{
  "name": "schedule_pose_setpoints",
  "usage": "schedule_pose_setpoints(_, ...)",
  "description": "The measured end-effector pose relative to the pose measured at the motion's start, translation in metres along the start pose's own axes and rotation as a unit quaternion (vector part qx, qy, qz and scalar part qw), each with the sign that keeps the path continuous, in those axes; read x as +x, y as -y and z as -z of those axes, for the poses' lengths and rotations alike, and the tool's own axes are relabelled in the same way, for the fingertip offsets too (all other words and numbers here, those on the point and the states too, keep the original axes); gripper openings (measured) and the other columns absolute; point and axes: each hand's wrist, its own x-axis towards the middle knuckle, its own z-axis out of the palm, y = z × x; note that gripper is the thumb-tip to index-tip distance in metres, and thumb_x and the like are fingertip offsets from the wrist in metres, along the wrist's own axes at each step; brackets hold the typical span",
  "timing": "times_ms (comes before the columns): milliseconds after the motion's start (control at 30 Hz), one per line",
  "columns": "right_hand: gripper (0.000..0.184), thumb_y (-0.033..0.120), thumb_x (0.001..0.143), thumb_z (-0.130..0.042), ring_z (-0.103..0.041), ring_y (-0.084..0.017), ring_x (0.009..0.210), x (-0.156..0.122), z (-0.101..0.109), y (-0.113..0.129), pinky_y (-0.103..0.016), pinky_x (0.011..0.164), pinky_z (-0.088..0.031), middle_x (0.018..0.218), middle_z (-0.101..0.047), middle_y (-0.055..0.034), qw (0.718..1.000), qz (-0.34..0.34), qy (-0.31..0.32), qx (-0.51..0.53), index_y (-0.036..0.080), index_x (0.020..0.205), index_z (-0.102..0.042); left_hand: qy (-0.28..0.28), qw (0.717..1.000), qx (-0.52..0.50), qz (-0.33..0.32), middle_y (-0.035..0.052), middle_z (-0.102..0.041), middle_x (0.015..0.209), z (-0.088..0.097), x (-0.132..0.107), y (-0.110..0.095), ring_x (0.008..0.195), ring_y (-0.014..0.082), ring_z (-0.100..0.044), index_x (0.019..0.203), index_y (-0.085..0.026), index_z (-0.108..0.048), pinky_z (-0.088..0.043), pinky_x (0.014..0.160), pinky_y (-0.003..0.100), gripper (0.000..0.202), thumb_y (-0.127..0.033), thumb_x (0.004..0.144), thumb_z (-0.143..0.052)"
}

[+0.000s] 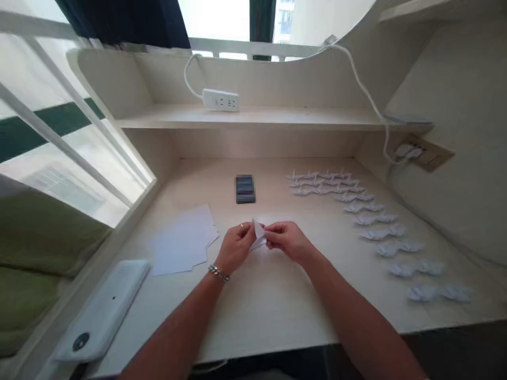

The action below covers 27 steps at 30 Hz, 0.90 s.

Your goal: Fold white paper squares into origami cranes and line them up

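Note:
Between my two hands, above the middle of the desk, is a small piece of folded white paper (258, 235) with a pointed tip sticking up. My left hand (236, 244), with a ring and a chain bracelet, pinches its left side. The fingers of my right hand (285, 238) are closed on its right edge. To the left lie overlapping sheets of white paper (178, 243). Rows of folded white paper cranes (325, 183) stand at the right, running from the back toward the front edge.
A dark, blurred rectangular object (245, 189) lies behind my hands. A long white device (105, 311) rests at the desk's left edge. On the shelf (269, 117) sits a white power strip (221, 100). A white cable (366, 89) hangs to a wall outlet (425, 152) at right.

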Motion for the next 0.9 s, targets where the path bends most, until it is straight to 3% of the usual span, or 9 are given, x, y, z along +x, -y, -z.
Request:
schedule_pose_setpoints(167,0.027,0.036,0.063,-0.082,-0.053,-0.008,0.055,-0.001,-0.002,0.002,-0.023,0.057,-0.044,0.063,-0.063,-0.0015,1.000,-0.008,0.002,0.004,0.014,0.076,-0.075,0.030,0.991,-0.116,0.051,0.0066,-0.070,0.083,0.001,0.001,-0.005,0.075,0.0163,-0.062,0.100,-0.012,-0.071,-0.047,0.069,0.026,0.037,-0.042,0.081,-0.060)
schedule_pose_setpoints(267,0.030,0.035,0.061,-0.082,-0.054,-0.008,0.055,-0.001,-0.001,0.003,-0.023,0.057,-0.044,0.064,-0.065,-0.0020,1.000,-0.009,-0.006,0.005,0.013,0.080,-0.075,0.083,0.979,-0.162,0.088,0.0046,-0.069,0.078,0.002,0.000,-0.004,0.065,0.0137,-0.060,0.105,-0.013,-0.069,-0.048,0.064,0.026,0.036,-0.032,0.075,-0.067)
schedule_pose_setpoints(333,0.031,0.035,0.061,-0.082,-0.055,-0.009,0.054,-0.001,-0.001,0.002,-0.024,0.057,-0.045,0.063,-0.065,-0.0018,1.000,-0.009,-0.019,-0.003,0.013,0.082,-0.074,0.086,0.979,-0.158,0.099,0.0029,-0.067,0.072,0.003,-0.001,-0.003,0.058,0.0117,-0.058,0.107,-0.012,-0.067,-0.046,0.057,0.024,0.039,-0.024,0.070,-0.069)
schedule_pose_setpoints(500,0.034,0.034,0.063,-0.080,-0.060,-0.012,0.061,0.000,-0.006,-0.002,-0.028,0.062,-0.051,0.069,-0.067,-0.0011,0.998,0.036,-0.053,-0.020,0.016,0.090,-0.070,-0.004,0.985,-0.145,0.089,0.0050,-0.070,0.077,0.002,0.001,-0.004,0.062,0.0119,-0.060,0.102,-0.011,-0.068,-0.045,0.057,0.023,0.043,-0.015,0.060,-0.074)
schedule_pose_setpoints(600,0.041,0.029,0.062,-0.080,-0.064,-0.016,0.075,-0.001,-0.014,-0.005,-0.031,0.069,-0.054,0.084,-0.069,-0.0042,0.990,0.085,-0.052,-0.100,0.017,0.100,-0.068,-0.078,0.987,-0.118,0.080,0.0053,-0.071,0.082,0.003,0.003,-0.002,0.067,0.0139,-0.062,0.102,-0.012,-0.067,-0.048,0.061,0.024,0.044,-0.012,0.058,-0.073)
schedule_pose_setpoints(667,0.041,0.026,0.064,-0.079,-0.064,-0.018,0.081,-0.002,-0.020,-0.006,-0.032,0.072,-0.055,0.095,-0.068,-0.0070,0.972,0.123,-0.065,-0.188,0.017,0.103,-0.067,-0.106,0.989,-0.074,0.065,0.0050,-0.072,0.084,0.003,0.004,-0.001,0.069,0.0148,-0.063,0.101,-0.013,-0.068,-0.049,0.061,0.024,0.041,-0.009,0.060,-0.068)
schedule_pose_setpoints(733,0.029,0.025,0.074,-0.070,-0.064,-0.018,0.083,-0.003,-0.024,-0.008,-0.031,0.073,-0.055,0.099,-0.068,-0.0083,0.947,0.170,-0.100,-0.255,0.017,0.102,-0.068,-0.120,0.992,-0.016,0.036,0.0049,-0.072,0.086,0.003,0.004,0.001,0.075,0.0154,-0.064,0.096,-0.014,-0.069,-0.050,0.066,0.024,0.034,-0.008,0.063,-0.062)
schedule_pose_setpoints(800,0.022,0.020,0.080,-0.061,-0.064,-0.018,0.086,-0.003,-0.027,-0.009,-0.030,0.072,-0.054,0.100,-0.068,-0.0084,0.920,0.208,-0.130,-0.305,0.018,0.099,-0.070,-0.117,0.993,0.027,0.003,0.0046,-0.072,0.088,0.002,0.003,0.002,0.079,0.0157,-0.065,0.093,-0.015,-0.069,-0.051,0.071,0.025,0.028,-0.009,0.067,-0.059)
schedule_pose_setpoints(900,0.026,0.009,0.080,-0.053,-0.063,-0.019,0.087,-0.001,-0.029,-0.011,-0.030,0.072,-0.053,0.097,-0.068,-0.0081,0.874,0.256,-0.168,-0.377,0.018,0.096,-0.072,-0.097,0.994,0.041,-0.013,0.0035,-0.071,0.087,0.000,0.001,0.004,0.078,0.0155,-0.066,0.094,-0.016,-0.067,-0.052,0.071,0.026,0.025,-0.014,0.071,-0.061)
